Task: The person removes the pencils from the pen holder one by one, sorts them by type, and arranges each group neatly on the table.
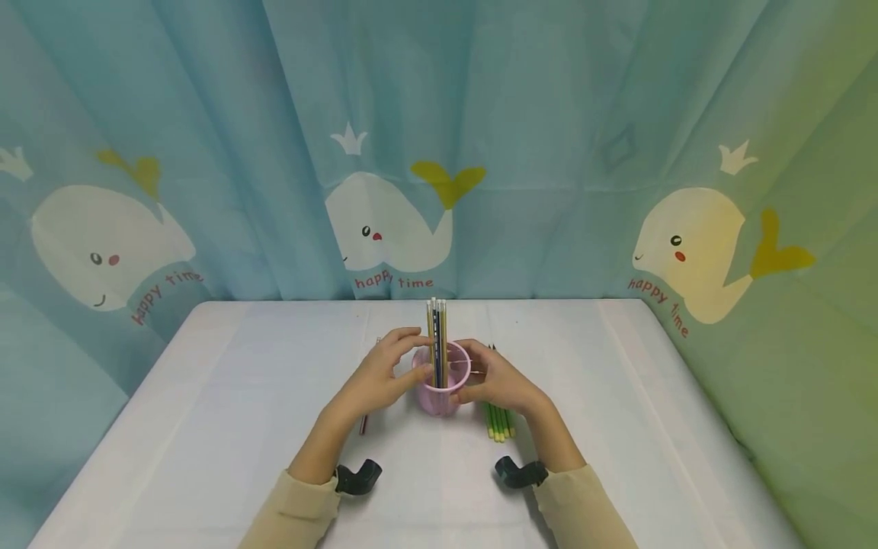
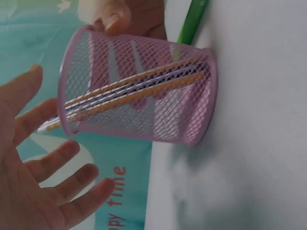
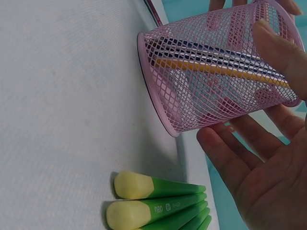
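A pink mesh pen holder (image 1: 427,401) stands on the white table with several striped and yellow pencils (image 1: 437,324) leaning inside it. My right hand (image 1: 506,383) grips the holder from the right, its thumb (image 3: 280,52) on the near side of the mesh and the other fingers round the far side. On the opposite side, my left hand (image 1: 382,377) has its fingers spread at the rim, beside the upper part of the pencils. The left wrist view shows that palm (image 2: 24,187) with nothing enclosed in it.
Several green pencils (image 1: 500,424) with pale yellow ends lie together right of the holder, under the right hand. A thin dark red pencil (image 1: 363,425) lies left of it, partly hidden by the left hand. A blue-green whale-print curtain (image 1: 549,152) hangs behind the table.
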Available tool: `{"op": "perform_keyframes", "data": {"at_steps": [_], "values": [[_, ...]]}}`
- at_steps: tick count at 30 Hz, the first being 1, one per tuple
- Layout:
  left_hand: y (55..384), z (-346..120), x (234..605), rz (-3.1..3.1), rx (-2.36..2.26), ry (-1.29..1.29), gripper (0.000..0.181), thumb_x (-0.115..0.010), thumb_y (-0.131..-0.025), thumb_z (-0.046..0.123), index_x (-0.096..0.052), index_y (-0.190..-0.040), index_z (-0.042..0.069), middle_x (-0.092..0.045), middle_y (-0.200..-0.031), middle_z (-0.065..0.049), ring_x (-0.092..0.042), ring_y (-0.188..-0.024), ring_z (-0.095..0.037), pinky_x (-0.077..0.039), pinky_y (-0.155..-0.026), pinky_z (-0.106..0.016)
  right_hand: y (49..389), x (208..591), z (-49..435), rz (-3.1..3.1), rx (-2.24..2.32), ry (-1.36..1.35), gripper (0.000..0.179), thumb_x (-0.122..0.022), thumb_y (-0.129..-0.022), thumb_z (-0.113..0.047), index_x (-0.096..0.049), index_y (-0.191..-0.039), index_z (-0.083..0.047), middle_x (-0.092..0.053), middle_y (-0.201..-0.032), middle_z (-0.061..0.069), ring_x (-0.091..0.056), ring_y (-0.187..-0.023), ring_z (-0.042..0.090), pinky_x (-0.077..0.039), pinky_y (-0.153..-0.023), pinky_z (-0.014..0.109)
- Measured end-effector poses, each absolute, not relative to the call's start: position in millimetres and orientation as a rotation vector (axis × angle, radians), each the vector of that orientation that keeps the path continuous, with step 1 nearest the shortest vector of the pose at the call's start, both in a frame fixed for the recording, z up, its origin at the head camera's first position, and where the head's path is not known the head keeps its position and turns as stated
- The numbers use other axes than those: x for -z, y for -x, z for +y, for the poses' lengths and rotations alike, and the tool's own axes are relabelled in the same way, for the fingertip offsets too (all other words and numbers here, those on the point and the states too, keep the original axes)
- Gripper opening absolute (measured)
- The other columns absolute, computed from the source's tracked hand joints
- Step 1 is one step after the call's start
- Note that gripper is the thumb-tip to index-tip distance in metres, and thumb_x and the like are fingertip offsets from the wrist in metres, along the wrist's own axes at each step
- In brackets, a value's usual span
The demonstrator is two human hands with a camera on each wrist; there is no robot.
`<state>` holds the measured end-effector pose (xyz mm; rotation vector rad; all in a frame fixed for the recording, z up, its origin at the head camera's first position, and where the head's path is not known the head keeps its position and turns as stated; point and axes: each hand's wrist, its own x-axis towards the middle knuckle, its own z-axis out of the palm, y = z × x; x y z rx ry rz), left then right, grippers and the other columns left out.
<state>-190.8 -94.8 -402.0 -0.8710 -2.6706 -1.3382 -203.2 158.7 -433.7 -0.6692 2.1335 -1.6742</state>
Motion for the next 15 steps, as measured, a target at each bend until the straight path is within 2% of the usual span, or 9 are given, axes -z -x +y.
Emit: {"op": "perform_keyframes", "data": {"at_steps": [3,7,11,15], "values": [[190.4,-92.6,405.3,-2.691,1.311,0.91,0.046,-0.064,-0.097,0.039,-0.058,-0.139,0.021,-0.043,-0.152,-0.015,-0.04,-0.141,-0.037,-0.037,-0.11,-0.064,202.7,434.8,158.8,2.13,1.678,0.674,0.081,-0.084,-0.075,-0.003,-0.045,-0.144,-0.014,-0.058,-0.137,0.013,-0.057,-0.125,0.032,-0.053,-0.101,0.038],[190.5,-91.1,406.4,-2.702,1.306,0.934,0.05,-0.062,-0.098,0.039,-0.054,-0.143,0.017,-0.043,-0.154,-0.009,-0.039,-0.143,-0.033,-0.035,-0.113,-0.061,203.6,436.0,158.7,2.135,1.675,0.668,0.08,-0.085,-0.075,-0.003,-0.046,-0.144,-0.015,-0.058,-0.137,0.011,-0.058,-0.124,0.03,-0.053,-0.101,0.037],[190.3,-91.5,406.6,-2.706,1.315,0.922,0.053,-0.061,-0.098,0.039,-0.052,-0.144,0.014,-0.045,-0.153,-0.006,-0.04,-0.143,-0.03,-0.039,-0.112,-0.056,204.0,436.2,158.7,2.14,1.674,0.658,0.08,-0.085,-0.074,-0.003,-0.047,-0.143,-0.016,-0.058,-0.137,0.01,-0.058,-0.125,0.027,-0.052,-0.102,0.037],[190.3,-91.7,406.0,-2.708,1.312,0.914,0.053,-0.061,-0.099,0.039,-0.051,-0.144,0.014,-0.046,-0.152,-0.005,-0.042,-0.141,-0.029,-0.048,-0.105,-0.053,204.4,436.2,158.7,2.146,1.671,0.65,0.08,-0.086,-0.074,-0.003,-0.048,-0.143,-0.017,-0.058,-0.137,0.009,-0.058,-0.125,0.027,-0.052,-0.102,0.037]]}}
